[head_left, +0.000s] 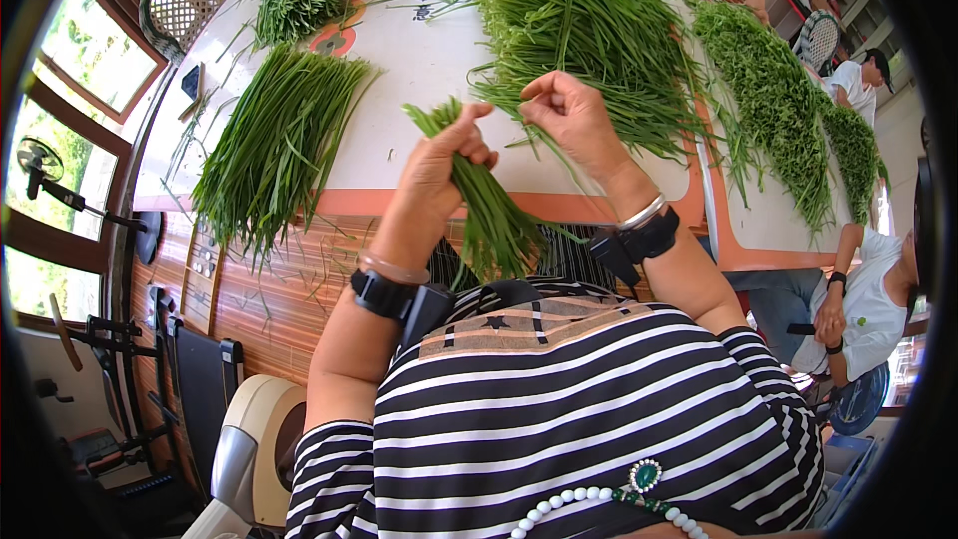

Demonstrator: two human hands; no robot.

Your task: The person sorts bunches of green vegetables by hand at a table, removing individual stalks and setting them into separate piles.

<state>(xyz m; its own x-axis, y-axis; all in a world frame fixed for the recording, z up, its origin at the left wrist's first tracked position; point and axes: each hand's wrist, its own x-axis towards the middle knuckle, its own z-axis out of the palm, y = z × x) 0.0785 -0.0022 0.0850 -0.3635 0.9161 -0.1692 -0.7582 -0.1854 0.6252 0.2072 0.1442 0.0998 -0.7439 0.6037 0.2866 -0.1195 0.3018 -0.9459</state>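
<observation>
My left hand (439,165) is closed round a bunch of garlic chives (491,215). The pale cut ends poke out above the fist, and the long green leaves hang down past the table's front edge. To its right, my right hand (579,125) has thumb and fingers pinched on a thin chive leaf (547,145) that trails below them. Just beyond that hand rises a large heap of garlic chives (589,45). A smaller pile of chives (284,135) lies at the left, its leaf tips drooping over the edge.
Beneath the piles is a white table (399,115) with an orange border. Another green bundle (309,0) lies far left, near a phone-like dark object (193,80). More greens (763,90) cover a second table at right. Several people sit around; one in white (858,284) is close on my right.
</observation>
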